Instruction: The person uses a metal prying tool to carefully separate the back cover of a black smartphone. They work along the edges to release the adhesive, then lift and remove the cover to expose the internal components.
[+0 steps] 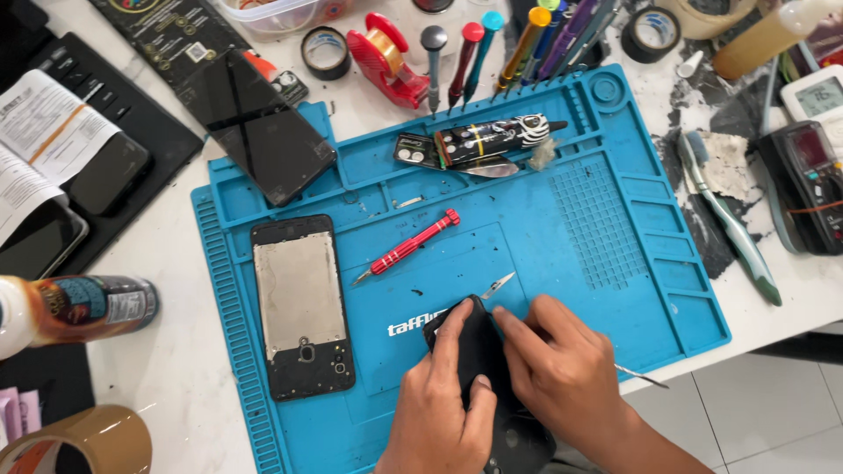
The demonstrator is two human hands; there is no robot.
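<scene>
My left hand (442, 395) grips a black flat phone part (474, 347) at the near edge of the blue work mat (562, 246), fingers over its left side and thumb on its face. My right hand (553, 364) pinches the part's right edge and also holds a thin metal tool (643, 377) whose tip sticks out to the right. A small metal blade (498, 283) lies just beyond my fingers. An opened phone body (301, 305) with a bare metal plate lies on the mat's left. A red screwdriver (411, 245) lies in the mat's middle.
A black glass screen panel (255, 123) leans over the mat's far left corner. A glue tube (492, 139) and tweezers rest in the mat's top tray. Screwdrivers (479, 53), tape rolls (325, 51), a toothbrush (729, 219), a multimeter (803, 184), bottle (70, 309) and more phones (105, 175) surround it.
</scene>
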